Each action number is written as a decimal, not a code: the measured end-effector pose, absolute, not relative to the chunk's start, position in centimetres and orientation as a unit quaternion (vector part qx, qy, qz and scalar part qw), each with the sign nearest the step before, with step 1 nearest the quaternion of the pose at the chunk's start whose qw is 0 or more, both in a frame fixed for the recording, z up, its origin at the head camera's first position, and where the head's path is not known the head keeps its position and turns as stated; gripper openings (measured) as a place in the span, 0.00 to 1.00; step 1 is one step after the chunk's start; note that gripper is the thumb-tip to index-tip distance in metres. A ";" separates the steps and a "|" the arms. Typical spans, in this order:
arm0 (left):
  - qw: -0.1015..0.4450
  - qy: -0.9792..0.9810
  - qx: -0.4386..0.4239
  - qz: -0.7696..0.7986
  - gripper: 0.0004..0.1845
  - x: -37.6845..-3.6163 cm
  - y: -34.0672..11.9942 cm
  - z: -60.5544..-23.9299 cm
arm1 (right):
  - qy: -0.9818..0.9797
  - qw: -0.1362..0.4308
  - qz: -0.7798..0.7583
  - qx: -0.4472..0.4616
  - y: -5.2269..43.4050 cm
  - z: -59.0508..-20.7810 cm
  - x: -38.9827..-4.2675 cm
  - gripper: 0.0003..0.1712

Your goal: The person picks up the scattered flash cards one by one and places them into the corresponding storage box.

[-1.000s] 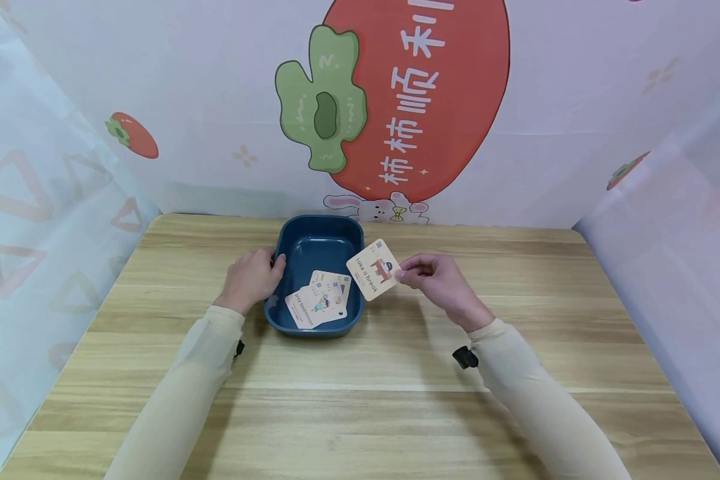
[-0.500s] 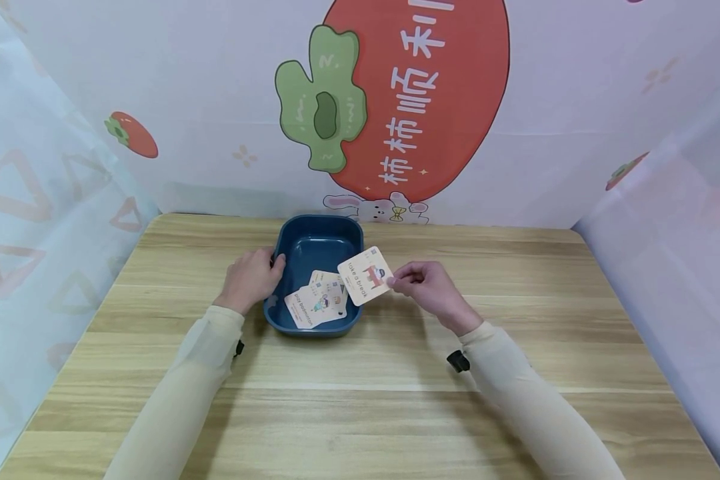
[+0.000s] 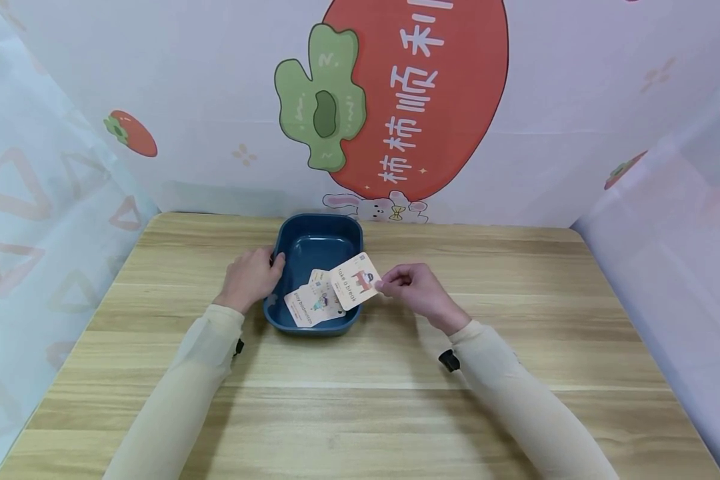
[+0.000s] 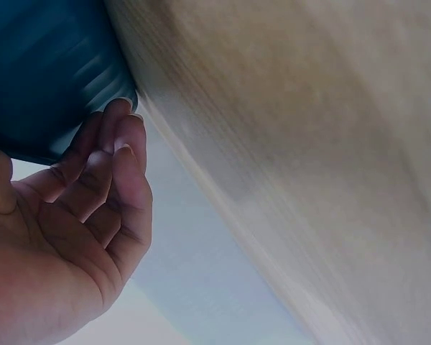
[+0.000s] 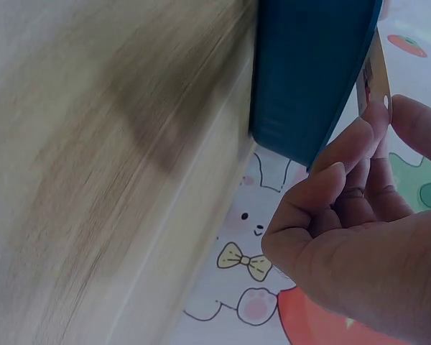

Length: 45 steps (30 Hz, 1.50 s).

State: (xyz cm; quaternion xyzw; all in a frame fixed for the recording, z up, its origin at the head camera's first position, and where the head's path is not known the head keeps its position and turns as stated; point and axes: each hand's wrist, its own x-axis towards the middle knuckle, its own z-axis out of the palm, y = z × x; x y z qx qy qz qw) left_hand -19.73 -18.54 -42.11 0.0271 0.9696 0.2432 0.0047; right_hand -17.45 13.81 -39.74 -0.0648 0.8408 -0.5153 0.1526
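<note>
A dark blue rectangular plastic tray (image 3: 317, 250) sits on the wooden table. My left hand (image 3: 249, 277) grips its left side, thumb over the rim; the left wrist view shows the other fingers (image 4: 126, 154) curled against the outer wall. Between thumb and fingertips my right hand (image 3: 419, 293) pinches a square picture card (image 3: 354, 280) printed "take a break". That card hangs over the tray's right rim and overlaps the cards below in the head view. Inside the tray's near half lies a loose pile of cards, with a "play badminton" card (image 3: 312, 305) on top.
The wooden table (image 3: 348, 400) spreads out around the tray. Behind it rises a white backdrop (image 3: 216, 100) with a large red persimmon print, and patterned sheets stand at the left and right sides.
My right hand has moved left, carrying the "take a break" card from beside the right rim to over the tray and its card pile. The left hand and tray stay in place.
</note>
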 end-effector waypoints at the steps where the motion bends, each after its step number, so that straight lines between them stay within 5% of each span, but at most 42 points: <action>1: 0.005 0.970 0.027 0.243 0.20 -19.7 -18.6 -42.1 | 0.841 0.153 -0.515 -0.067 13.7 -39.8 -17.5 0.08; 45: 0.004 0.969 0.023 0.244 0.21 -19.9 -18.6 -42.3 | 0.879 0.157 -0.449 -0.036 9.7 -41.0 -18.6 0.16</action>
